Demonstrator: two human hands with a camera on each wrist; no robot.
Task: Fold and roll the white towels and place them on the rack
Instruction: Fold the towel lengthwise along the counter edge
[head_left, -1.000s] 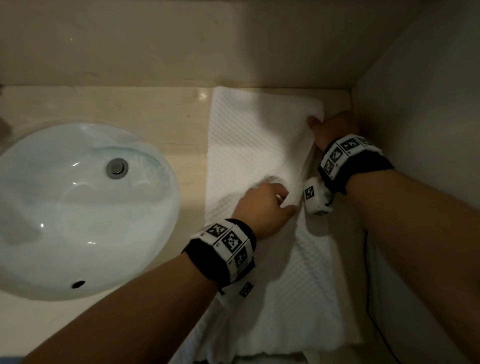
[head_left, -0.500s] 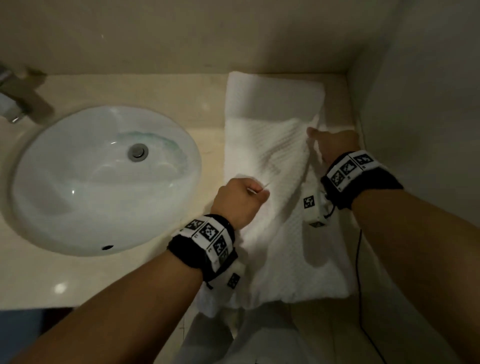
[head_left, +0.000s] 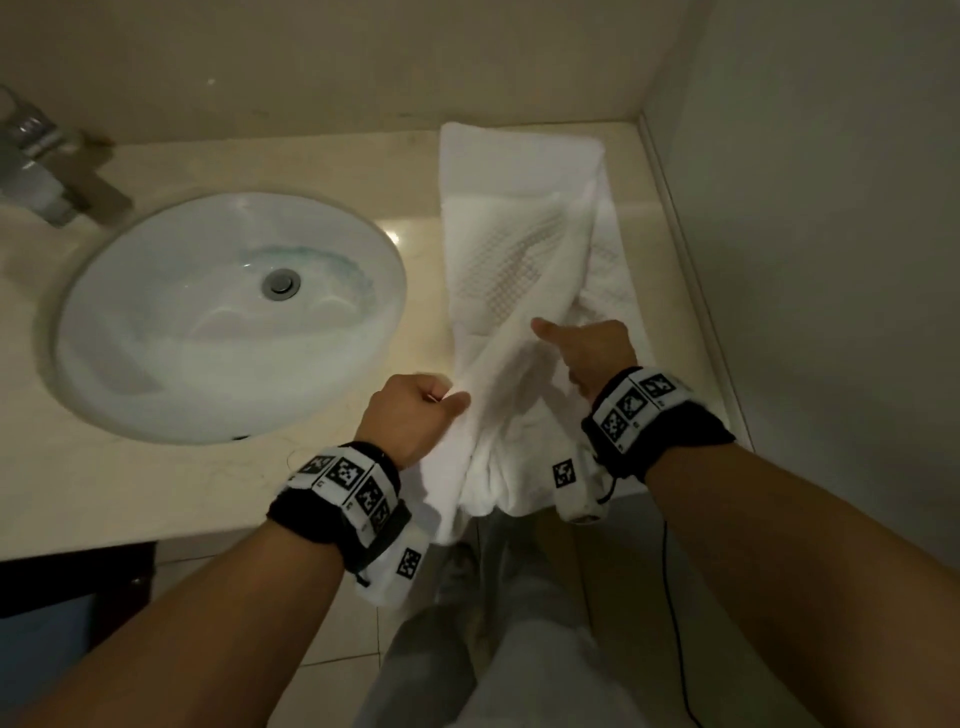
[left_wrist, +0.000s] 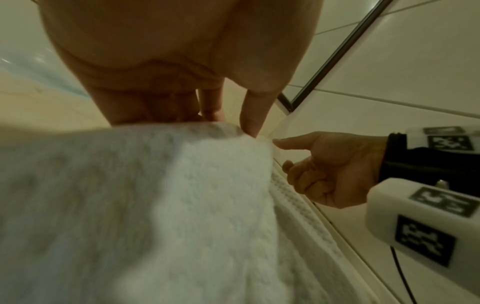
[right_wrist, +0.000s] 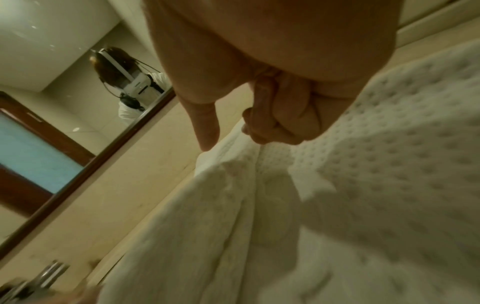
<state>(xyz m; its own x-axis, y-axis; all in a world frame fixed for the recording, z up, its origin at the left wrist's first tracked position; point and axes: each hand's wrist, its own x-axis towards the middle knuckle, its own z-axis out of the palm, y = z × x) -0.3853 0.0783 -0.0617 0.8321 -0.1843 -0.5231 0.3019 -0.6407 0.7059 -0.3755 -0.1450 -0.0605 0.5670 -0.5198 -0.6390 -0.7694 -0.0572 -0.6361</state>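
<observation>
The beige stone worktop (head_left: 171, 483) holds a white oval sink (head_left: 156, 353) set into it. Right of the sink, a white waffle-textured towel (head_left: 498, 260) lies along the worktop, its near end bunched at the front edge.

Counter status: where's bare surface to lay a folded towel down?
Bare counter runs along the front edge, between the sink and the counter lip. Another strip lies behind the sink, faucet to towel. The right end is crowded: towel, left hand, right hand.

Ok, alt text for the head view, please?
Both hands, left hand and right hand, grip a white towel lying lengthwise on a beige counter, its near end bunched over the edge; a white sink sits left.
</observation>
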